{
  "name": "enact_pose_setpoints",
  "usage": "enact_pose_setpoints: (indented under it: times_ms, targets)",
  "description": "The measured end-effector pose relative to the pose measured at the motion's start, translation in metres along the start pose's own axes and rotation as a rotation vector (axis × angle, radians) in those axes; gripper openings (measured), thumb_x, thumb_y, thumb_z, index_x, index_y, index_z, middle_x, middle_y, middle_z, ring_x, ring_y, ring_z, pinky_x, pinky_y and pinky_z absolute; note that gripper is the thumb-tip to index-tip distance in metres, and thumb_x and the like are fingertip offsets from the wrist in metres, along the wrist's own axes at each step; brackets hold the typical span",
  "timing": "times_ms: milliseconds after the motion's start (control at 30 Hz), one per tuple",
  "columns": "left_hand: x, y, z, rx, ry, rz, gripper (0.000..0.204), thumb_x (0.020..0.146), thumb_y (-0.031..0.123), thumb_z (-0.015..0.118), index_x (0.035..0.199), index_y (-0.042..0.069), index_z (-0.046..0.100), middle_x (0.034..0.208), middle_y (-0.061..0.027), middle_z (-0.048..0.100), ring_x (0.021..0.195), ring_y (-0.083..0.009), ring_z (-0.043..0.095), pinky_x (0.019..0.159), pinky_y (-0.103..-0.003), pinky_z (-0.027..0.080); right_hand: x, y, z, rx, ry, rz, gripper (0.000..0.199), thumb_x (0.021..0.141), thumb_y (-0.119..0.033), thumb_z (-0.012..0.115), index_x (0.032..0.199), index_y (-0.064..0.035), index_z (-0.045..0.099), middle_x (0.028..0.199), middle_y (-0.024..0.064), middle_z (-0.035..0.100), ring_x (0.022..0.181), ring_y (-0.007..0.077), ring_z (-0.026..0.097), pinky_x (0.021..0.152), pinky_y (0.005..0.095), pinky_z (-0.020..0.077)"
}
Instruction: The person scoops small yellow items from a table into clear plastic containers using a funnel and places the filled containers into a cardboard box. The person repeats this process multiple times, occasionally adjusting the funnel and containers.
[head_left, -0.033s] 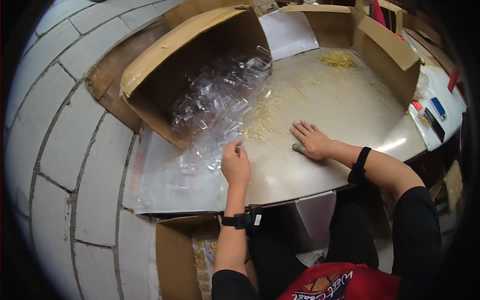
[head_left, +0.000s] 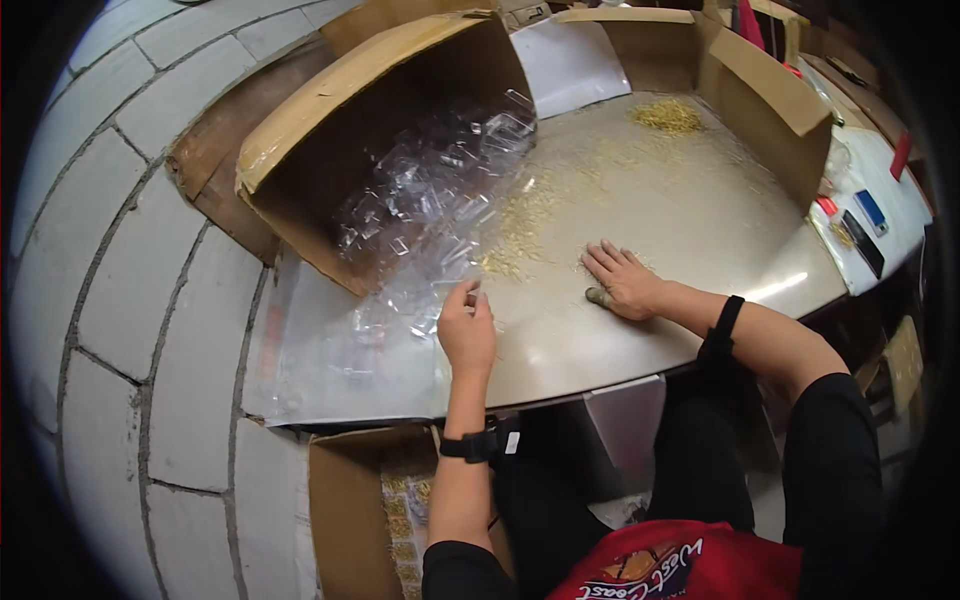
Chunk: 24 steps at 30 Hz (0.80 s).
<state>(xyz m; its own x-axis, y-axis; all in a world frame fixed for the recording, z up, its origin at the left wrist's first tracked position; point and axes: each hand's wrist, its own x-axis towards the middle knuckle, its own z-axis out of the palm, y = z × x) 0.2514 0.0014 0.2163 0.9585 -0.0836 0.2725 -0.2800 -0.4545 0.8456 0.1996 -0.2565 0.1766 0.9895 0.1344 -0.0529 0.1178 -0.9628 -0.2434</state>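
My left hand (head_left: pixel 466 328) is raised at the near edge of a heap of clear plastic boxes (head_left: pixel 425 190). Its fingers are curled in toward the thumb; whatever they hold, if anything, is too small and see-through to make out. Just beyond lie small gold-coloured metal pieces (head_left: pixel 508 250), scattered over the tabletop (head_left: pixel 560 335). My right hand (head_left: pixel 625 285) rests palm down on that surface, fingers stretched out and nothing in them. A dark greenish cover (head_left: pixel 598 297) wraps its thumb.
A large cardboard box (head_left: pixel 330 95) lies on its side around the clear boxes. Cardboard walls (head_left: pixel 765 130) border the far right, near a gold pile (head_left: pixel 668 116). A blue object (head_left: pixel 871 212) lies at the right. Below the table's edge, an open carton (head_left: pixel 345 510) holds packed gold pieces.
The whole view has shifted slightly. The curled fingers of my left hand have loosened a little; my right hand stays flat in place.
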Motion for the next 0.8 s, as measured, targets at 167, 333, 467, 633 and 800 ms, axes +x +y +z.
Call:
enact_pose_setpoints:
  times_ms: [167,333,467,633,800]
  targets:
    - [-0.094,0.032,-0.022,-0.519,-0.027,-0.158,0.024,0.08,-0.005,0.058,0.104,-0.002,0.053,0.082,-0.0076,0.061,0.057,-0.0138,0.061,0.049,-0.023,0.046,-0.07,0.001,-0.021,0.628,0.201,0.096,0.057,0.097,-0.039,0.038,0.139,-0.002,0.032,0.149,0.0161,0.024,0.138,0.0316,0.02,0.113,0.0393,0.018]
    - [-0.189,-0.003,-0.034,-0.502,-0.313,-0.231,0.019,0.074,-0.012,0.058,0.089,-0.002,0.062,0.089,-0.0077,0.064,0.071,-0.0126,0.061,0.062,-0.023,0.049,-0.094,0.027,0.006,0.252,0.506,0.406,0.051,0.096,-0.038,0.039,0.137,-0.0088,0.04,0.145,0.0161,0.032,0.136,0.0312,0.027,0.112,0.0389,0.0214]
    - [-0.248,-0.042,-0.012,-0.733,-0.416,-0.52,0.027,0.07,-0.015,0.052,0.091,-0.004,0.064,0.097,-0.012,0.064,0.09,-0.0182,0.062,0.078,-0.03,0.052,-0.059,-0.028,0.013,0.092,0.361,0.054,0.048,0.094,-0.036,0.042,0.133,-0.0082,0.044,0.143,0.0167,0.034,0.132,0.0325,0.032,0.109,0.0403,0.0259]
    - [-0.289,-0.099,-0.015,-1.102,-0.247,-1.099,0.031,0.074,-0.01,0.046,0.103,-0.007,0.056,0.118,-0.0219,0.056,0.113,-0.0362,0.054,0.092,-0.051,0.048,-0.063,-0.043,-0.001,0.519,0.228,-0.124,0.034,0.089,-0.029,0.054,0.111,-0.0052,0.062,0.125,0.0155,0.055,0.114,0.0306,0.053,0.096,0.037,0.042]
    - [-0.289,-0.135,-0.001,-1.026,-0.445,-1.15,0.036,0.081,-0.002,0.046,0.117,-0.006,0.051,0.118,-0.0205,0.056,0.112,-0.0351,0.054,0.09,-0.054,0.048,-0.063,-0.026,0.006,0.395,0.365,-0.044,0.04,0.09,-0.035,0.053,0.124,-0.0136,0.056,0.131,0.0101,0.051,0.123,0.0287,0.046,0.103,0.0394,0.0346]
